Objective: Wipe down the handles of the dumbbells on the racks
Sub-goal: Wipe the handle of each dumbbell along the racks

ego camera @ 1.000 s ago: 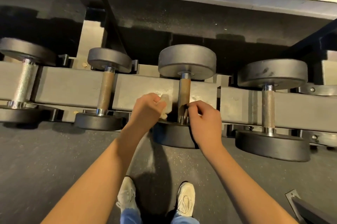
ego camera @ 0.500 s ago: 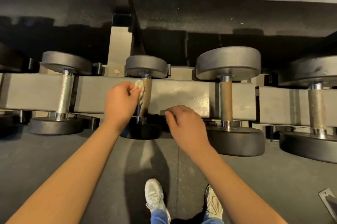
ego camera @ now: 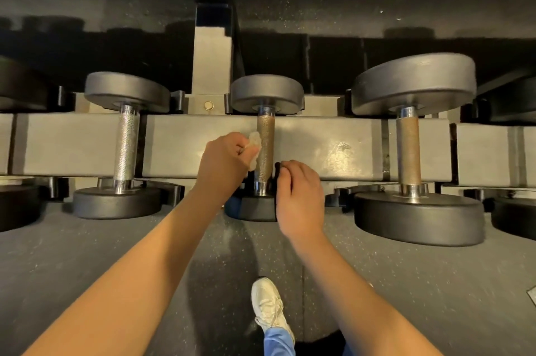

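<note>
Left hand (ego camera: 223,164), wipe (ego camera: 254,149) against racked dumbbell handle (ego camera: 265,146)

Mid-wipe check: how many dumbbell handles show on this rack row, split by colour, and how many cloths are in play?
Silver handle: 1
Brownish handles: 2
White cloth, gripped in the left hand: 1
Total: 4
Cut-off dumbbells at the left and right edges: handles out of view, not counted.

Cloth (ego camera: 254,142) mostly hidden in left hand (ego camera: 223,164), rightmost dumbbell (ego camera: 514,218) cut off
</note>
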Demonstrator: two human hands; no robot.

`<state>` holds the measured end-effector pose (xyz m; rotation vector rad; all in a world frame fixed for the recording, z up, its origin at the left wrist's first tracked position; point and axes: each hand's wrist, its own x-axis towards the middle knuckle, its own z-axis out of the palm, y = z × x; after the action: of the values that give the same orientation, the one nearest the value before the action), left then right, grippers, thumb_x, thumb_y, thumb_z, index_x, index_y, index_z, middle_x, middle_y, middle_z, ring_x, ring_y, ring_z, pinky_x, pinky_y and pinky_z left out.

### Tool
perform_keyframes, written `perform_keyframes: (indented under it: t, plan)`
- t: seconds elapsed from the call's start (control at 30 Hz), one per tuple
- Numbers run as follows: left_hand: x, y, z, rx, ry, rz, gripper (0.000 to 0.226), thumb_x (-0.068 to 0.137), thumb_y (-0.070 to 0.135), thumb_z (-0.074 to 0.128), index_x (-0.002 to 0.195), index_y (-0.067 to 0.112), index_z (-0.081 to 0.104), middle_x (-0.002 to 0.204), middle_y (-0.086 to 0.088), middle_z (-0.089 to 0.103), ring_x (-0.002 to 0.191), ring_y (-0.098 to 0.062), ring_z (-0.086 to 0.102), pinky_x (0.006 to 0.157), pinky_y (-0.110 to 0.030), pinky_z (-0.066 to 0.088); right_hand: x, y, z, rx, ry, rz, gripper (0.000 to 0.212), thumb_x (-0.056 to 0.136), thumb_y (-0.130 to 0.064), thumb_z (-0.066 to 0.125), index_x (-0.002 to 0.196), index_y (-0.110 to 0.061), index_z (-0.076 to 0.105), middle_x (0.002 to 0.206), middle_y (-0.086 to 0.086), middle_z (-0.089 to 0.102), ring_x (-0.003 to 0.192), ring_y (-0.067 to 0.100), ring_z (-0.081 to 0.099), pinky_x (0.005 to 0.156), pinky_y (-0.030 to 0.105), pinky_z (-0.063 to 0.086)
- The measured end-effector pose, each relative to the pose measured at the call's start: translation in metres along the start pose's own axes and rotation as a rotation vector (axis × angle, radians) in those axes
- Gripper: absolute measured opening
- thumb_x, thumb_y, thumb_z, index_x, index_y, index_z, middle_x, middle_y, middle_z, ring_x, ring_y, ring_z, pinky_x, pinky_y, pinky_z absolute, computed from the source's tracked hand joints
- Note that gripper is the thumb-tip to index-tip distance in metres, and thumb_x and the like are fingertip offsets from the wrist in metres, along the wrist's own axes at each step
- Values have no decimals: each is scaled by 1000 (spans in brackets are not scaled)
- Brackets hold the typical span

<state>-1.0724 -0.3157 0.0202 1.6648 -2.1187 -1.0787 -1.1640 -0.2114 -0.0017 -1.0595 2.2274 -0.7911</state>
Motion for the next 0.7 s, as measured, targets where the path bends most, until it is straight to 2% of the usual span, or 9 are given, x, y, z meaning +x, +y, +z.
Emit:
perform_keyframes:
  t: [0.1,0.23,0.33,0.4,0.53,0.6,0.7]
  plan:
    - [11,7,-3,-81,71,38,18,93,21,58,80,9,60,63,5,47,59,-5,43,54,-13,35,1,0,-1,-59,0,-1,70,87,-47,11,124,-15,61,129,4,57,122,19,45,106,37,33]
    - [34,19,1,-59,158,65,15,92,17,54,78,14,55,69,6,47,67,-8,44,59,-9,31,0,0,-1,-129,8,30,58,91,-38,19,128,-16,58,136,2,52,128,17,40,109,32,26]
    - [23,13,6,-59,124,28,24,93,21,55,71,10,54,63,4,44,60,-9,41,57,-16,33,1,1,1,-141,13,22,62,89,-40,16,124,-15,60,135,3,54,127,18,42,110,35,27]
    - [5,6,6,-73,66,1,23,93,22,57,75,8,57,61,2,46,56,-9,42,56,-22,35,1,2,2,-158,17,12,67,88,-42,12,124,-15,61,136,3,54,128,19,42,110,36,28]
    - [-12,-1,7,-87,42,21,19,93,17,58,76,9,55,62,2,47,57,-9,43,57,-22,37,2,3,3,-176,32,-1,77,81,-48,4,123,-17,61,136,2,53,128,18,41,110,38,29]
    - [-2,2,6,-68,61,0,18,93,20,56,76,12,54,67,1,49,64,-12,46,63,-27,40,3,3,3,-176,33,-3,77,81,-48,4,123,-18,61,136,1,53,129,17,41,110,38,29]
    - [19,9,4,-153,86,-1,13,93,21,53,81,16,55,69,3,48,66,-10,46,58,-21,36,3,4,4,-169,20,10,66,87,-43,11,123,-18,61,137,0,52,129,17,39,111,37,28]
